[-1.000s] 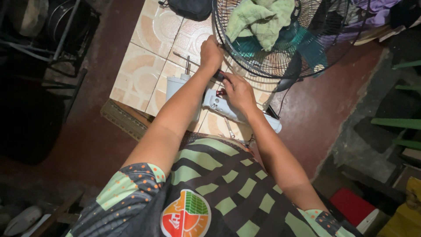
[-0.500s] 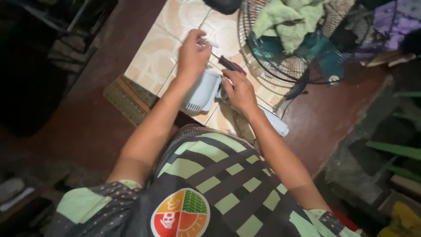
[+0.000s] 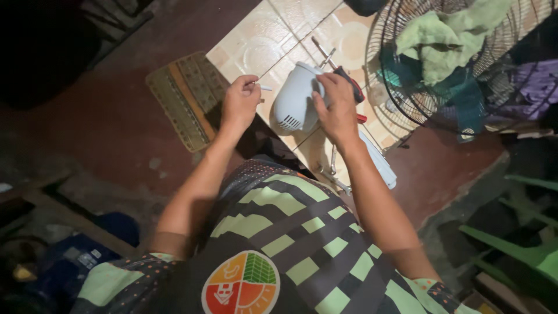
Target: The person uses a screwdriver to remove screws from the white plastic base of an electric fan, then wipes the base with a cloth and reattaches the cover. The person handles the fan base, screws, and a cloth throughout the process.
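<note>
Seen from above, a person in a dark top with pale green stripes leans over a floor of cream patterned tiles (image 3: 244,49). The right hand (image 3: 334,107) is closed over the upper side of a white plastic motor housing (image 3: 295,102), a rounded shell with vent slots at its near end, which sits on the tiles between the two hands. Under the same hand lies a screwdriver with a red and black handle (image 3: 351,81); whether the fingers grip it or only cover it cannot be told. The left hand (image 3: 241,103) is curled shut, pinching a small pale, thin piece (image 3: 264,88) between thumb and fingertips, just left of the housing and not touching it.

A thin metal tool (image 3: 324,53) lies on the tiles just beyond the housing. A white fan blade or cover piece (image 3: 381,163) lies near the right forearm, partly hidden by it. At upper right stands a round black wire fan guard (image 3: 401,93) with a light green cloth (image 3: 447,40) draped inside it and dark teal blades showing below the cloth. Left of the tiles, a brown woven mat (image 3: 180,99) lies on the dark red concrete floor (image 3: 104,128). Green chair legs (image 3: 511,244) show at lower right.
</note>
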